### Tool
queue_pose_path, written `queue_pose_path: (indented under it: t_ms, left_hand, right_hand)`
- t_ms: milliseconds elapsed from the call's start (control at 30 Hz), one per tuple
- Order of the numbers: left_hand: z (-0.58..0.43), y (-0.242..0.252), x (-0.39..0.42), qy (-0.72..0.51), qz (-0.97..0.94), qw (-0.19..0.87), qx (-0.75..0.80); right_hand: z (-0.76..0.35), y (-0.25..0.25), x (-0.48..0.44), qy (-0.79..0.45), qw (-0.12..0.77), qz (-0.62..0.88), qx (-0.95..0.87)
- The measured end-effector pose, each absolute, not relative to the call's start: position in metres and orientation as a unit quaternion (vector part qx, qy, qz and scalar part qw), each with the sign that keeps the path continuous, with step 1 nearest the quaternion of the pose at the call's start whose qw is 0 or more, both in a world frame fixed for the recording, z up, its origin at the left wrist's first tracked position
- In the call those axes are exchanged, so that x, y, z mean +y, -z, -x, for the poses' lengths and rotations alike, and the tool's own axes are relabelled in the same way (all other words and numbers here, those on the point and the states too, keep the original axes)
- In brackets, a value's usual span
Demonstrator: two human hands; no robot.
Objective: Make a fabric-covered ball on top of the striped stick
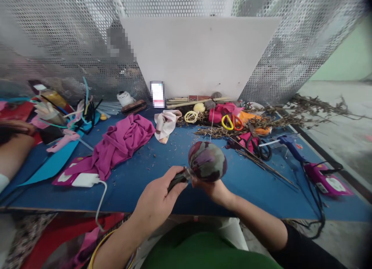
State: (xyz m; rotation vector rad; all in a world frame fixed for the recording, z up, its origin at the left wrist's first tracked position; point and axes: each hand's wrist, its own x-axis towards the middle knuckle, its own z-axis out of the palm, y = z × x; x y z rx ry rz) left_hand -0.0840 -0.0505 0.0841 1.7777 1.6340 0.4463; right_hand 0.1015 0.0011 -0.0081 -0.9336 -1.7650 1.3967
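Observation:
My left hand (158, 197) is closed around a short dark handle-like piece (178, 179) with a shiny part at its tip; its exact kind I cannot make out. That tip meets the side of a round ball wrapped in camouflage-patterned cloth (207, 161), gathered in folds. From below and behind, my right hand (217, 192) grips the ball's underside, its fingers mostly hidden. A thin pale thread (212, 122) runs from the top of the ball towards the back of the table.
On the blue table (174, 153) lie magenta cloth (124, 141), yellow-and-red-handled scissors (232, 122), black scissors (257, 143), a blue glue gun (290, 145), a pink glue gun (64, 140) and dried stems (314, 110). Another person's arm (14, 153) rests at the left. A white board (200, 56) stands behind.

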Motion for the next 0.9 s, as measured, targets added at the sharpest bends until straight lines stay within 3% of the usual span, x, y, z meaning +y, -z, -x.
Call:
queue_pose_path:
  t_ms: [200, 267, 333, 467, 567, 667, 800, 900]
  left_hand:
    - [0.089, -0.071, -0.049, -0.207, -0.641, 0.338, 0.657]
    - [0.088, -0.071, -0.047, -0.226, -0.637, 0.358, 0.644]
    - [0.086, -0.072, -0.044, -0.249, -0.637, 0.38, 0.623]
    - [0.078, -0.072, -0.042, -0.264, -0.633, 0.419, 0.596]
    - [0.074, -0.067, -0.042, -0.251, -0.629, 0.422, 0.603]
    - [0.072, -0.061, -0.043, -0.241, -0.63, 0.409, 0.614]
    - [0.069, -0.057, -0.045, -0.208, -0.637, 0.36, 0.65]
    - [0.068, -0.055, -0.044, -0.181, -0.64, 0.33, 0.67]
  right_hand:
    - [-0.11, -0.01, -0.036, -0.268, 0.396, 0.335, -0.812]
    - [-0.115, -0.024, -0.04, -0.234, 0.421, 0.297, -0.824]
    - [-0.115, -0.037, -0.038, -0.279, 0.446, 0.246, -0.814]
    - [-0.102, -0.035, -0.03, -0.494, 0.453, 0.159, -0.725]
    - [-0.089, -0.021, -0.033, -0.576, 0.503, 0.219, -0.606]
    - [-0.084, -0.021, -0.044, -0.463, 0.516, 0.297, -0.657]
    - [-0.085, -0.034, -0.053, -0.27, 0.503, 0.271, -0.775]
    - [-0.085, -0.036, -0.051, -0.239, 0.48, 0.251, -0.806]
